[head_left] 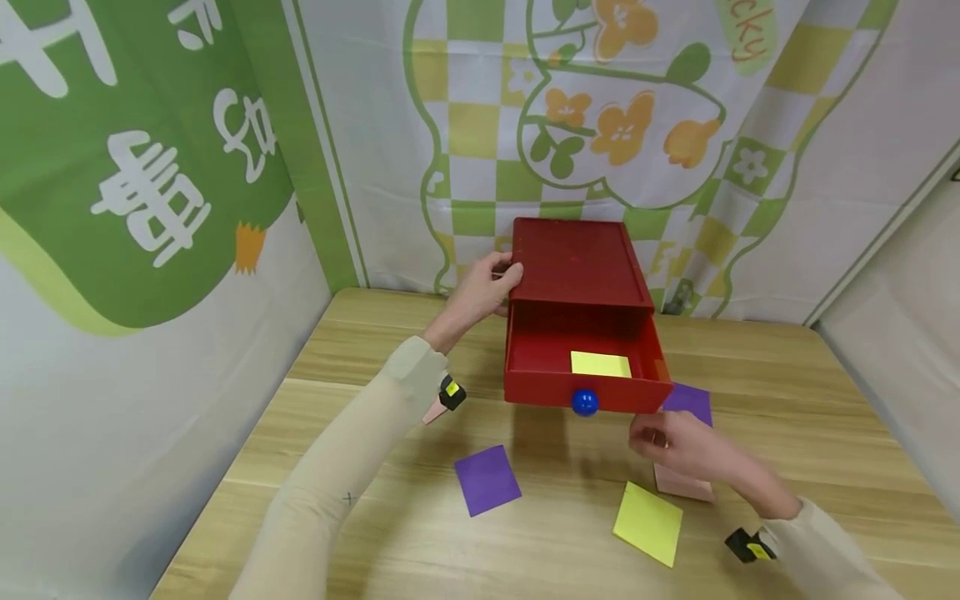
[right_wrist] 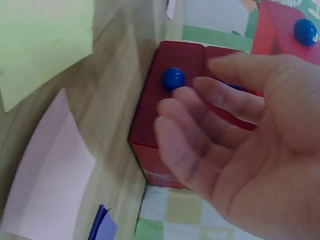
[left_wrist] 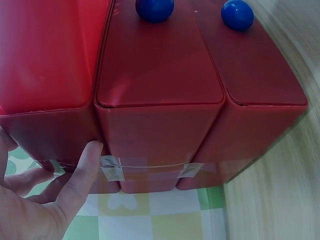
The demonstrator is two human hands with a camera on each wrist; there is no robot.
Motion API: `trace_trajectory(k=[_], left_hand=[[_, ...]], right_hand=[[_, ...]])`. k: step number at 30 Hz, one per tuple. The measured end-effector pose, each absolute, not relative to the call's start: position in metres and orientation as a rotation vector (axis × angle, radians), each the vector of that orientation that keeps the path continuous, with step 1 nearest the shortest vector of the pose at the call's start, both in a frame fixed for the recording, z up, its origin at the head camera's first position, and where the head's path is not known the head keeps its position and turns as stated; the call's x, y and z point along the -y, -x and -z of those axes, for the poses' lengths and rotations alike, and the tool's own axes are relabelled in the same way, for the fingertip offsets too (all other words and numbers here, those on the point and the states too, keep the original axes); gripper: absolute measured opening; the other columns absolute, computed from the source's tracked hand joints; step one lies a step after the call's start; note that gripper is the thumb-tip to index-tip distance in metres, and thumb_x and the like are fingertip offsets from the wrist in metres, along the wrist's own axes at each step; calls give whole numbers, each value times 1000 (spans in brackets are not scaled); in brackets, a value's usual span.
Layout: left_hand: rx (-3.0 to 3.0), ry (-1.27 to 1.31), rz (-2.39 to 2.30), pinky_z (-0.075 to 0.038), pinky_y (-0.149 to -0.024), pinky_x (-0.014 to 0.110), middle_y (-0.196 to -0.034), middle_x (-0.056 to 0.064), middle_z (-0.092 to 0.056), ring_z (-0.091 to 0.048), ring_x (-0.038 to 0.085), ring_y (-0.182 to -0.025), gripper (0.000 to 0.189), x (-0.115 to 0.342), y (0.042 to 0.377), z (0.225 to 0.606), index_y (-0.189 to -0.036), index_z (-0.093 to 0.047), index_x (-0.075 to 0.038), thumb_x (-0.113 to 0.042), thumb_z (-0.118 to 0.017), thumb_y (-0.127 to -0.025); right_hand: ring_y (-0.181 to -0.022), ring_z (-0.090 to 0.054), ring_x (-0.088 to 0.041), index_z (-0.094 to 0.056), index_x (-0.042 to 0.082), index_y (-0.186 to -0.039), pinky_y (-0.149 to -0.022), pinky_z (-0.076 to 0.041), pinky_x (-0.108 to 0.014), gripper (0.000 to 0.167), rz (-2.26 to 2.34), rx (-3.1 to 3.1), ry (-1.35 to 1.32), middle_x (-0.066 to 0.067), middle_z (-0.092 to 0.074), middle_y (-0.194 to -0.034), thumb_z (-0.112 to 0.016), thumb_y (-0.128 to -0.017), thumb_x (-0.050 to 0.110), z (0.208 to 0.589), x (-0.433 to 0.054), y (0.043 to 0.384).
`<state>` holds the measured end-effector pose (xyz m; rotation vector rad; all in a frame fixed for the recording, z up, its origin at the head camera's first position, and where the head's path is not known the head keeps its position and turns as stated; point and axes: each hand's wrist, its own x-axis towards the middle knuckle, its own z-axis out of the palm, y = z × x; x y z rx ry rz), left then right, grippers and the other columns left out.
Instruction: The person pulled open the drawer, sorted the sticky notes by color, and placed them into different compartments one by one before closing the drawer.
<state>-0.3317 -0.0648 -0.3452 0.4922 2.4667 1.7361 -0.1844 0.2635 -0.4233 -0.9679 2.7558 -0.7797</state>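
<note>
A red drawer cabinet (head_left: 573,260) stands against the back curtain, with its top drawer (head_left: 551,390) pulled out. In that drawer lies a yellow sticky note (head_left: 600,364); a blue ball knob (head_left: 585,402) sits on its front. My left hand (head_left: 483,287) rests against the cabinet's left side near the top, and one fingertip (left_wrist: 92,147) touches the red wall in the left wrist view. Just below the drawer's right front corner is my right hand (head_left: 686,446), its fingers loosely bent with nothing between them. Two lower drawers with blue knobs (right_wrist: 173,78) are closed.
Loose notes lie on the wooden table (head_left: 405,533): a purple one (head_left: 487,481) in front, a yellow one (head_left: 649,523) at right, a pink one (head_left: 684,483) and another purple one (head_left: 690,403) by the right hand. Clear tape (left_wrist: 112,168) runs along the cabinet's side.
</note>
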Motion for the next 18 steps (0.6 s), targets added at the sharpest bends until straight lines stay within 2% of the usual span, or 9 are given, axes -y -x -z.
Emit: trace_trajectory(k=[4, 8, 13, 18], left_hand=[[-2465, -496, -1734, -61, -81, 45, -134, 8, -55, -59, 23, -111, 59, 66, 332, 346, -150, -40, -13, -43, -51, -100], [-2460, -494, -1741, -61, -82, 47, -134, 7, -55, -58, 22, -113, 59, 67, 333, 348, -149, -40, -13, -43, -51, -100], [-2470, -502, -1743, -62, -80, 43, -133, 7, -55, -58, 22, -113, 59, 66, 333, 348, -149, -41, -13, -43, -51, -100], [-2468, -500, -1746, -61, -81, 47, -134, 8, -55, -58, 23, -113, 60, 65, 333, 347, -149, -41, -13, -44, -51, -100]], right_hand=[[-73, -52, 0, -65, 13, -94, -62, -48, -19, 4, 690, -2667, 920, 10, -60, -80, -67, -91, 10, 427, -260, 180], [-69, -49, 1, -63, 13, -97, -59, -44, -18, 12, 602, -2630, 907, 11, -56, -77, -70, -89, 18, 434, -256, 178], [-67, -45, 2, -62, 12, -97, -57, -41, -18, 20, 539, -2621, 933, 10, -54, -76, -75, -85, 22, 440, -254, 178], [-66, -44, 0, -60, 16, -93, -56, -39, -18, 20, 503, -2582, 889, 12, -51, -73, -76, -84, 25, 443, -253, 176]])
